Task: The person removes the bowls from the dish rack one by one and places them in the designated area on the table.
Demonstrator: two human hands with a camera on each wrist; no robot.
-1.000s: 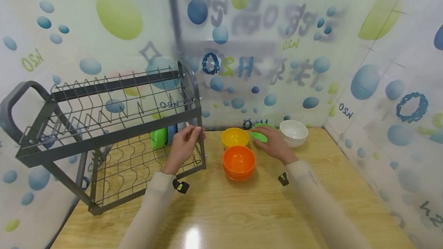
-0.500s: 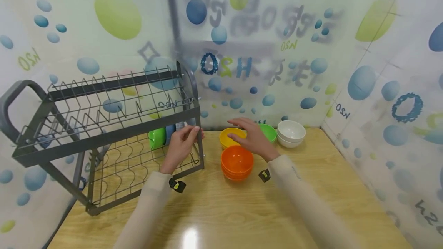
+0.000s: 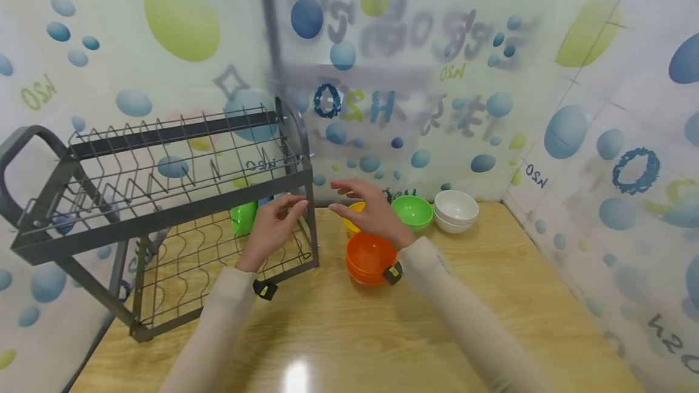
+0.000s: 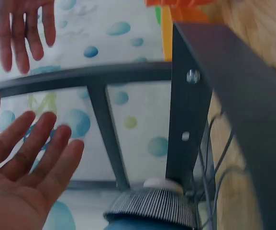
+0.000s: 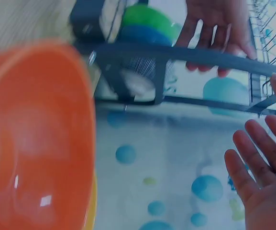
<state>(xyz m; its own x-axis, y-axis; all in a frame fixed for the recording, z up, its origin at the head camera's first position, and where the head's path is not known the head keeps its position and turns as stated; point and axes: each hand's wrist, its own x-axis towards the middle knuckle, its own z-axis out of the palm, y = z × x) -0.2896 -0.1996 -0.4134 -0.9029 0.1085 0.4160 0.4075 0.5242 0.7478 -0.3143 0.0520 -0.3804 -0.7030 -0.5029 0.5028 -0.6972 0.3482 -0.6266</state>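
My left hand is beside the right post of a dark two-tier dish rack. Its fingers are loosely extended and hold nothing. Over the stacked orange bowls and a partly covered yellow bowl, my right hand hovers with fingers stretched toward the rack, gripping nothing. On the rack's lower tier a green bowl stands on its side. A blue bowl and a striped bowl sit next to it, mostly hidden by my left hand in the head view.
Another green bowl and stacked white bowls stand at the back of the wooden table, close to the patterned curtain. The rack's upper tier has wire dividers and curved end handles.
My right hand has moved left from the green bowl, past the yellow bowl, toward the rack. My left hand has stayed near the rack's post.
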